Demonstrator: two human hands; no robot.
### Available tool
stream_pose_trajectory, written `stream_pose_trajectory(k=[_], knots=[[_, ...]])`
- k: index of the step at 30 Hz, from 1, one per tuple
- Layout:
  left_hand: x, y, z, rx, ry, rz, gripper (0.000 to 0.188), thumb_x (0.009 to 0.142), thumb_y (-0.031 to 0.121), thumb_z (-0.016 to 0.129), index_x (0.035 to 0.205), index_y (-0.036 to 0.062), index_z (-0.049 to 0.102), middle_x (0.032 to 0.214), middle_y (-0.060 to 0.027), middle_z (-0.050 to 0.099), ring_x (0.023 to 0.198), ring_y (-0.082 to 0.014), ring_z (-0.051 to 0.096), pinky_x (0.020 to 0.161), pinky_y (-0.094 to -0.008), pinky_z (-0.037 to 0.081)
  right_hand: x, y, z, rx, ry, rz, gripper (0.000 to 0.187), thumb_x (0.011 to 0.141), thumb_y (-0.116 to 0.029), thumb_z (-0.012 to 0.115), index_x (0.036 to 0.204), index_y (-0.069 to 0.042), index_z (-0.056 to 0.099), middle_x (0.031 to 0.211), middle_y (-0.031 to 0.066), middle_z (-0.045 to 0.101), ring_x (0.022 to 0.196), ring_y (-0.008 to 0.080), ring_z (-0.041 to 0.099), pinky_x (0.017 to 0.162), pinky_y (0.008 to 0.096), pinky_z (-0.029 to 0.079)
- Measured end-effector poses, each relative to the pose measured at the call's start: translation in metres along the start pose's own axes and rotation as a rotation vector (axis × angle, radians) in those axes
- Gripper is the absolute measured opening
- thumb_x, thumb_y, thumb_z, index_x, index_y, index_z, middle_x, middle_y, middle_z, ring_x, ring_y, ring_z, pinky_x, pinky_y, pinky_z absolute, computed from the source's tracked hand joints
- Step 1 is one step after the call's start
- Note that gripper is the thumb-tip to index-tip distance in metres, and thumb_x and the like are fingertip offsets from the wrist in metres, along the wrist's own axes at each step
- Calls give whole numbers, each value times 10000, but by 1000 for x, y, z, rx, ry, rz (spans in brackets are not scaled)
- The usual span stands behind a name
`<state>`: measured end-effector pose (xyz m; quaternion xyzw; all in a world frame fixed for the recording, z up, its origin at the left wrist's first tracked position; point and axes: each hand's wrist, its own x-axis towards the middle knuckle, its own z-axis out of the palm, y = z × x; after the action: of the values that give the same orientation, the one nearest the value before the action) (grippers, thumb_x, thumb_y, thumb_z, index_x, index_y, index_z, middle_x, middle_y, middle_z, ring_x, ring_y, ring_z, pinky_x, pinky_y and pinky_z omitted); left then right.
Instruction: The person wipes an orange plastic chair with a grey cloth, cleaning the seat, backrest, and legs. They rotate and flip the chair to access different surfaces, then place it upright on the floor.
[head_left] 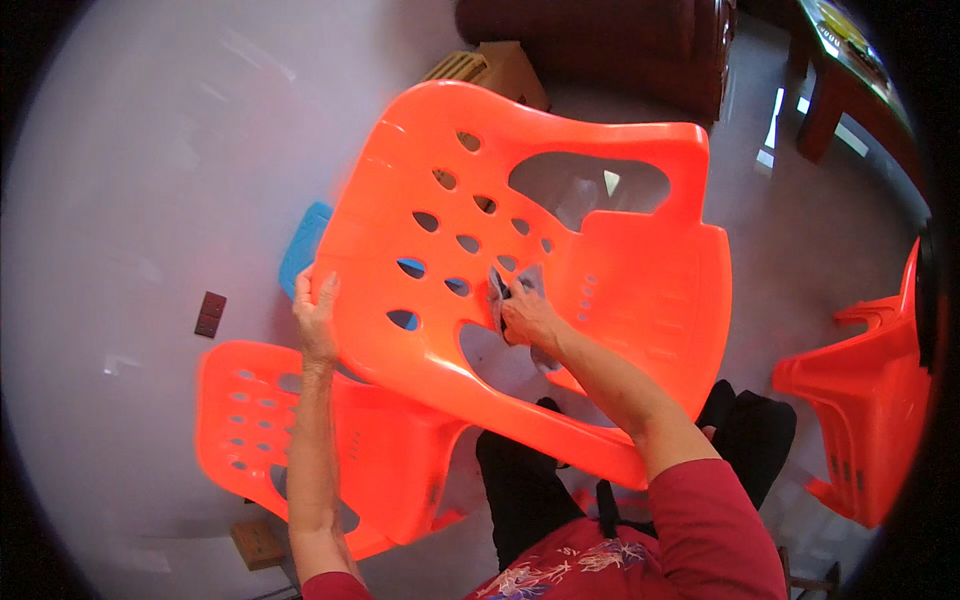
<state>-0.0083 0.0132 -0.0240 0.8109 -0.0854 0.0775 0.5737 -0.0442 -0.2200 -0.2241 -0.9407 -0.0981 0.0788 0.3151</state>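
"What sort of place is shown?"

"A home is suggested, probably a living room: a dark brown sofa (600, 45) is seen near 12 o'clock, and a glossy-topped wooden table (828, 112) is placed at 2 o'clock."

"Is anything else offered as evidence?"

"Paired brown wall plates (210, 313) are set in the pale wall (120, 230) at 9 o'clock, and a plastic armchair (860, 390) is seen just past 3 o'clock."

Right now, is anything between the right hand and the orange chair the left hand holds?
Only a grey cloth, bunched in the right hand at the lower part of the backrest, near the seat. Nothing else visible stands in the way.
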Motion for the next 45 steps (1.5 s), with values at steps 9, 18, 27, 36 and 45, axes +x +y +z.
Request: stream_pose_trajectory(k=[9,18,27,36,45], knots=[[0,10,9,72,15,47,347,926,202,571,1185,-8,472,1091,-71,573,960,-120,555,831,-269,476,13,-38,-10,688,122,-185,237,761,-27,545,990,-21,609,1006,210,570,951,412,552,765,451,487],[-3,8,5,7,2,70,350,915,200,580,1173,-18,484,1078,-80,584,946,-116,549,822,-282,476,-10,-120,-41,224,328,-457,233,735,-107,589,955,-32,601,1013,219,527,926,399,522,701,470,512],[8,2,22,-76,-30,44,340,908,207,580,1155,-10,492,1067,-78,590,942,-118,556,817,-281,477,-1,-93,-14,248,520,-629,255,778,-145,540,996,-11,552,915,185,568,879,399,525,799,473,440],[6,-8,8,-127,-15,27,297,918,182,565,1138,-5,496,1040,-63,585,918,-105,556,799,-267,479,-167,-74,-1,-391,124,-441,324,803,-219,550,1109,-126,602,1131,50,559,1041,209,509,731,411,375],[15,-15,-5,-4,-62,99,333,921,232,573,1135,-12,500,1029,-67,575,913,-116,553,795,-265,469,-267,-42,-70,-462,329,-203,472,788,-221,570,1257,-179,532,1305,72,483,1158,276,477,695,460,389]])
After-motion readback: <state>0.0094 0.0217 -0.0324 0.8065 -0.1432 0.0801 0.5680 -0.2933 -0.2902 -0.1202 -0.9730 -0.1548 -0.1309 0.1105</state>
